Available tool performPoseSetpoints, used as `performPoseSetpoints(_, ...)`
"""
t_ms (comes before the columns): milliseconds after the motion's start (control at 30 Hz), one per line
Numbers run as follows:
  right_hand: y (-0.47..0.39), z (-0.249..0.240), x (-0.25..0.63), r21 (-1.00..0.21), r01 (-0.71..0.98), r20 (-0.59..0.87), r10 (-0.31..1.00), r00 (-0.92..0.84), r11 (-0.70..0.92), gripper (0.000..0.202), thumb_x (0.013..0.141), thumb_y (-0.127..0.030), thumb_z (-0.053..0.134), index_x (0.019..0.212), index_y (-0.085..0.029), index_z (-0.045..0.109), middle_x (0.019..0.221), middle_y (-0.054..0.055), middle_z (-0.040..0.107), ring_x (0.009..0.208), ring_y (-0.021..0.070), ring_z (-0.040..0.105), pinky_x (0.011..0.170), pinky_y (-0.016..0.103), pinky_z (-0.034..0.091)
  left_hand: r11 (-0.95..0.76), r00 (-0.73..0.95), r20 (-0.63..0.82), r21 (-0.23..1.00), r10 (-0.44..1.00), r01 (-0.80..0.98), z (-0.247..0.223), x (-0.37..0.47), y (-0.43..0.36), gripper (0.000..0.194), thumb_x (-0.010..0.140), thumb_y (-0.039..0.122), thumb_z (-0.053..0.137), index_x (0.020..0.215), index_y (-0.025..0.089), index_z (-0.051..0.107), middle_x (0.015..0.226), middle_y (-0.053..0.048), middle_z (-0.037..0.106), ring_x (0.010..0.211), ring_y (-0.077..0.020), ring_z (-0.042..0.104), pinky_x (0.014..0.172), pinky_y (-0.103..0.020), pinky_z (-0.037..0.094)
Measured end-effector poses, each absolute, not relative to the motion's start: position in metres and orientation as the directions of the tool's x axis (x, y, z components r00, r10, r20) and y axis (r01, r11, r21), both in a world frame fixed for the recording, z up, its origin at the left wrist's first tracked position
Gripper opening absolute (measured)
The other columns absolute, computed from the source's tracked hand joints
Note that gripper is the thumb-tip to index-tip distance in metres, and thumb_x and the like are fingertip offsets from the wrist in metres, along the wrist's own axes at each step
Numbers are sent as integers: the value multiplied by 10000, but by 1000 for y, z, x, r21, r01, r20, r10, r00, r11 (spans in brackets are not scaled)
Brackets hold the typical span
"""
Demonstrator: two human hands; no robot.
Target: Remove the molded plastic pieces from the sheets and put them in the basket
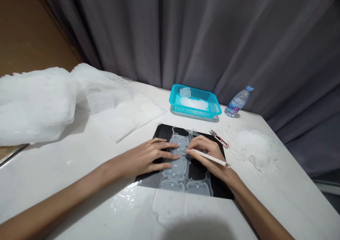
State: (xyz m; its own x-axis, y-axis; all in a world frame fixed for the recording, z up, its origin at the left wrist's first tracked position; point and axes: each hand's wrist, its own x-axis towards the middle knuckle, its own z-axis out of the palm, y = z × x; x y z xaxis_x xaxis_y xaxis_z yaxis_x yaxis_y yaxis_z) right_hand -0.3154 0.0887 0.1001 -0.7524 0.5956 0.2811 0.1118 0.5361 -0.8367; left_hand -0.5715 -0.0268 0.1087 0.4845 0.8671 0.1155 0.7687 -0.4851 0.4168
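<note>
A translucent moulded sheet (175, 168) with rounded-square panels lies partly on a black mat (148, 176), its near end running onto the white table. Some panels are gone from it, and the black shows through those openings. My left hand (151, 156) rests on the sheet with its fingers spread across the panels. Pinched in my right hand (208, 151) is a slim white pen-like tool (212, 158), slanting down to the left. Its tip meets the sheet near a panel edge, close to my left fingertips; the tip itself is too small to make out.
Thread snips (219, 139) with pink handles lie just right of the mat. Behind stands a blue basket (174, 107) holding translucent pieces, beside a water bottle (237, 103). Clear scraps (253, 148) are heaped at right. White wrapped bundles (37, 105) fill the left back. A grey curtain (186, 31) hangs behind.
</note>
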Motion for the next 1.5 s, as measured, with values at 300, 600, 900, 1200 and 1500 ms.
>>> performPoseSetpoints(300, 87, 93, -313, -794, 97, 270, 492, -827, 600, 107, 972, -311, 704, 1031, -249, 767, 1080, 75, 704, 985, 218, 691, 806, 321, 559, -445, 449, 107, 455, 887, 771, 106, -569, -25, 431, 996, 473, 651, 1420, 399, 633, 1558, 7, 568, 1364, -265, 590, 1126, -422, 454)
performPoseSetpoints(600, 82, 94, -318, -740, 76, 319, 448, -835, 668, 106, 1029, -252, 617, 1035, -241, 723, 1001, 37, 737, 915, 183, 709, 867, 315, 554, -473, 398, 257, 439, 881, 764, 89, -567, -25, 375, 1007, 453, 656, 1356, 320, 681, 1469, -27, 654, 1350, -243, 618, 1223, -451, 369)
performPoseSetpoints(900, 92, 88, -323, -761, 88, 312, 483, -818, 642, 93, 1004, -286, 657, 1022, -234, 732, 997, 51, 744, 878, 196, 714, 830, 340, 578, -495, 402, 327, 286, 856, 821, 81, -553, -27, 352, 1074, 405, 533, 1340, 215, 664, 1481, -94, 639, 1360, -282, 604, 1189, -469, 417)
performPoseSetpoints(1200, 93, 90, -323, -809, 129, 224, 503, -834, 574, 129, 1010, -304, 636, 969, -222, 726, 964, 45, 736, 859, 191, 707, 823, 333, 569, -510, 422, 288, 422, 860, 750, 88, -558, -28, 384, 1078, 362, 534, 1453, 324, 604, 1501, -36, 627, 1408, -241, 572, 1235, -450, 360)
performPoseSetpoints(1500, 93, 85, -324, -775, 104, 264, 468, -843, 623, 148, 1027, -316, 616, 986, -246, 739, 1029, 52, 774, 960, 220, 728, 899, 375, 569, -484, 389, 297, 398, 872, 780, 84, -554, -30, 320, 1082, 364, 509, 1321, 294, 709, 1462, -72, 651, 1314, -269, 624, 1159, -465, 419)
